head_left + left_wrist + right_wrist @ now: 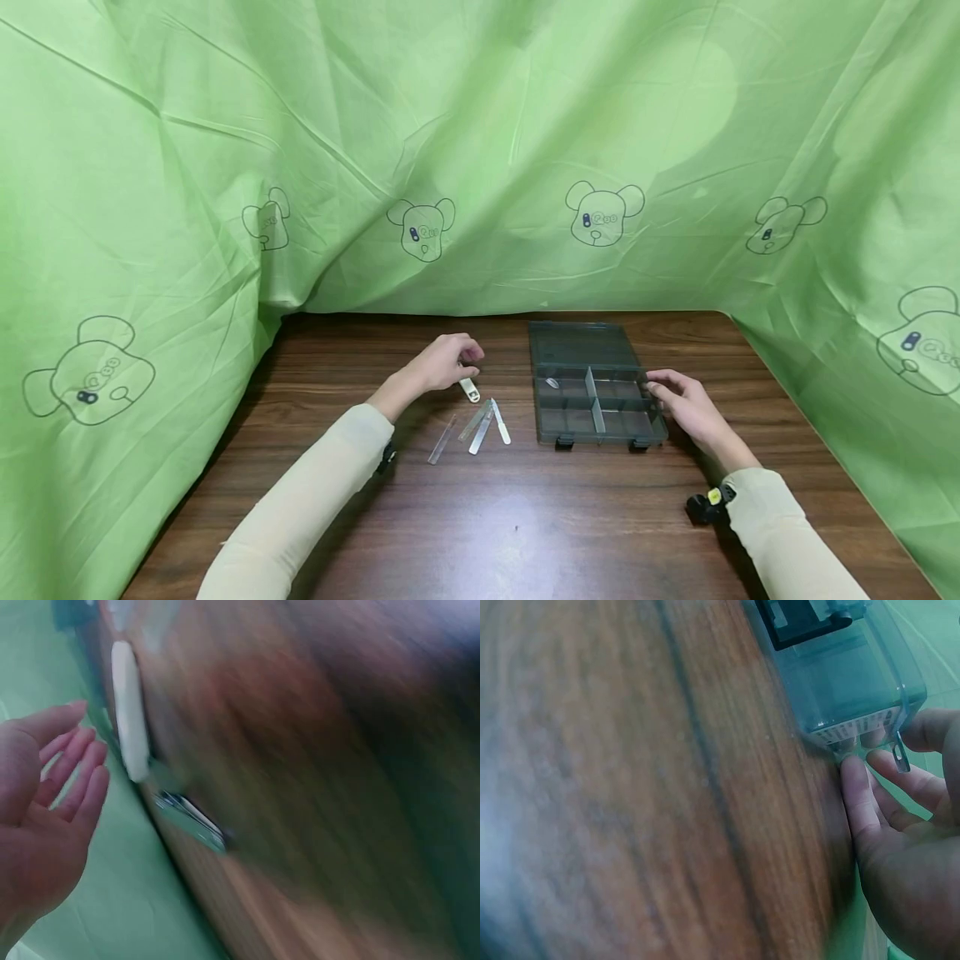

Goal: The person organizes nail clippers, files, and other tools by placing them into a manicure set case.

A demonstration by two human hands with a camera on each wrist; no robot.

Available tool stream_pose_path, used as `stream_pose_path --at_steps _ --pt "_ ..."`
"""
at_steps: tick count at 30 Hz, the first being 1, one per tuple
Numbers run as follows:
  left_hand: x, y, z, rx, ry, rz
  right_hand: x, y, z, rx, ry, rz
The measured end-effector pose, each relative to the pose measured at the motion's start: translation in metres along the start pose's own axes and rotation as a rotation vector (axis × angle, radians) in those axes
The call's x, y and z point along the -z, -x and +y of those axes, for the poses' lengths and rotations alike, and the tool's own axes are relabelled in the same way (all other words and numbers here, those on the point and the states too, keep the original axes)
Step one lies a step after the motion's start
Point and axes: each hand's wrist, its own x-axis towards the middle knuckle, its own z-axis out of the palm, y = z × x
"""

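My left hand (444,364) hovers low over the table, its fingers loosely bent and holding nothing. Beneath it lies a white-handled tool (470,390), long and slim in the left wrist view, with a small folding metal tool (191,821) next to it there; blur hides their exact kind. Nearer the front are several thin flat strips like nail files (482,427) and one clear strip (442,440). With relaxed fingers, my right hand (692,410) touches the right side of a smoky plastic compartment box (600,437), whose lid is raised back. A small pale object (552,383) lies in its back-left compartment.
The dark wooden table (420,525) ends at green cloth (495,125) behind and at both sides. Two black latches (564,446) stick out at the box's front. A printed label (859,725) is on the box's side.
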Motion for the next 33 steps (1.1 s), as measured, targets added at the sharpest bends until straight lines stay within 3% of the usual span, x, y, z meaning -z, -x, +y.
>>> stream_pose_path --at_steps 5,11,19,28,33 --pt "-0.002 0.01 -0.016 0.021 0.0 -0.006 0.0 -0.001 0.001 -0.001 -0.002 0.003" --pt "-0.002 0.019 -0.025 0.036 -0.025 -0.069 -0.001 0.001 -0.002 0.007 0.0 0.003" --pt "0.0 0.023 -0.023 0.013 -0.026 -0.125 -0.002 0.002 -0.005 -0.003 0.006 0.006" --pt "0.004 0.026 -0.019 -0.021 -0.109 -0.125 -0.001 0.001 -0.002 -0.007 0.005 0.005" --pt "0.005 0.024 -0.014 -0.031 -0.094 -0.077 0.0 0.001 -0.001 -0.011 -0.009 0.009"
